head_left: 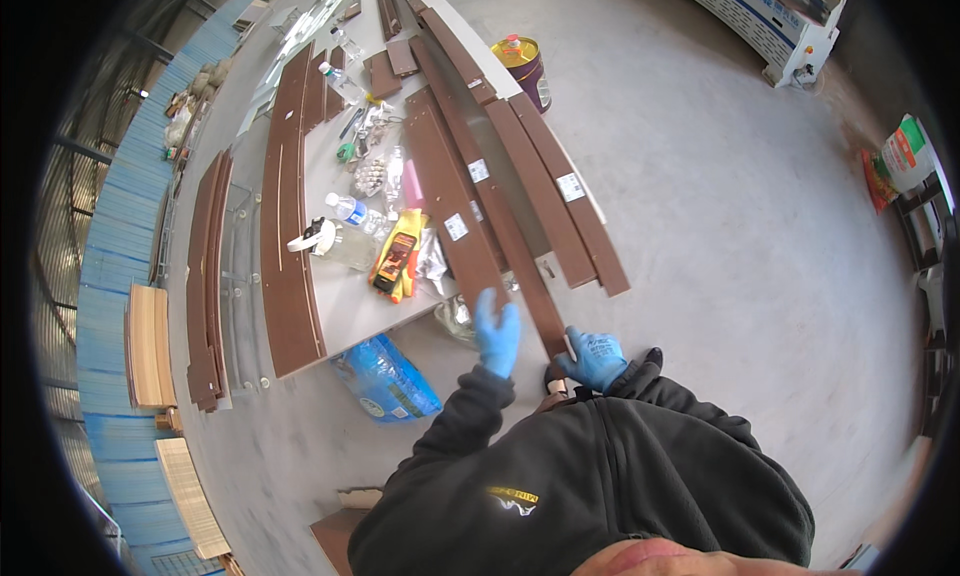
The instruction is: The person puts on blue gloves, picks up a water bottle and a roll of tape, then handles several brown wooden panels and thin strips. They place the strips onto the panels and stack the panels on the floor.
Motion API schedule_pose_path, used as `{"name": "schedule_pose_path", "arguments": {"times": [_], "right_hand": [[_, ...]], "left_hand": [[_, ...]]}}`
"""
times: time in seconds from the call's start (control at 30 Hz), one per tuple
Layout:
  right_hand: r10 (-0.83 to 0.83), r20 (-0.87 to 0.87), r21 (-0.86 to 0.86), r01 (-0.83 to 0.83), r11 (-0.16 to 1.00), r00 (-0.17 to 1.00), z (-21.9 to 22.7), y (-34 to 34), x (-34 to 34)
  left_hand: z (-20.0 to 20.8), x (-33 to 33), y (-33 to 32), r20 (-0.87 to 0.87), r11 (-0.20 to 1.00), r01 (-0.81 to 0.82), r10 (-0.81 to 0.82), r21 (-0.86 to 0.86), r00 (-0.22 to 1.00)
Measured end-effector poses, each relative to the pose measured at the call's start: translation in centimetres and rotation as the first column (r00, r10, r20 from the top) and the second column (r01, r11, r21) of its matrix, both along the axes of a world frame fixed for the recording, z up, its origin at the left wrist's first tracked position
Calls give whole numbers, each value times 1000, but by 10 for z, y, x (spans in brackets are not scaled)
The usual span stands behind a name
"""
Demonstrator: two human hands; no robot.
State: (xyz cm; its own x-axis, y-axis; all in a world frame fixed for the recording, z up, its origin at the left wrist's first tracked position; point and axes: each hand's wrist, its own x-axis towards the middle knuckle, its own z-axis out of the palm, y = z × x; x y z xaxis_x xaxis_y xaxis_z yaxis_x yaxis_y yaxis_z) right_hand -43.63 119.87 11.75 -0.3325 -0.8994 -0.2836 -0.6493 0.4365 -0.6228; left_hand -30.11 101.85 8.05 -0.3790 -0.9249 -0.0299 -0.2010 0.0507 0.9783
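Note:
My right hand [597, 361], in a blue glove, is closed on the near end of a long, narrow brown board [515, 266]. This board juts past the table edge toward me and runs far up the table. My left hand [498, 334], also blue-gloved, is raised with thumb and fingers apart at the near end of a wider brown board [440, 181] bearing a white label. It holds nothing that I can see; whether its fingertips touch that board, I cannot tell. Two more labelled brown boards [545, 176] lie along the table's right side.
On the table [345, 311] lie yellow-orange gloves [412, 226] under a black device [397, 259], a water bottle [350, 209], a clear jug [345, 244] and other brown boards [285, 216]. A blue plastic-wrapped pack [388, 379] sits below. A metal drum [525, 71] stands right of the table.

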Motion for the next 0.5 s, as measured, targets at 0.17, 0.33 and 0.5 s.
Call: {"name": "schedule_pose_path", "arguments": {"times": [0.17, 0.33, 0.5], "right_hand": [[81, 119, -9, -81, 997, 990, 11, 85, -85], [30, 281, 158, -77, 985, 959, 18, 131, -161], [200, 372, 112, -258, 960, 906, 19, 119, -205]], "left_hand": [[-9, 32, 88, 521, 863, -503, 412, 39, 748], [-17, 24, 155, 481, 318, -566, 309, 760, 820], [-67, -7, 144, 182, 26, -304, 750, 952, 635]]}}
